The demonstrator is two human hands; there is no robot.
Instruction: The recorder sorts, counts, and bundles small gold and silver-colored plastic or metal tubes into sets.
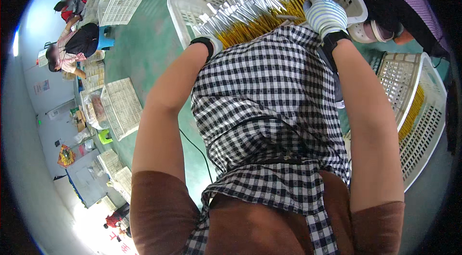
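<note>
A white plastic basket [180, 12] with slotted walls stands in front of me. Lying in it is a wide bunch of thin rods [260, 12], silver-white at one end and golden yellow at the other. My right hand [326, 14], in a blue-and-white striped glove, rests against the right end of the bunch with its fingers drawn together and curled. What it grips is hidden. At the left end, my left hand [216, 45] reaches in beside the rods, its fingers out of sight. A black-and-white checked apron [269, 86] covers my lap up to the rods.
To the right, stacked white baskets [423, 125] hold more yellow rods. A person's light clog [361, 32] is close by the basket's right side. More baskets [122, 108] stand at the left, where other people [79, 43] sit. A black cable [197, 151] crosses the green floor.
</note>
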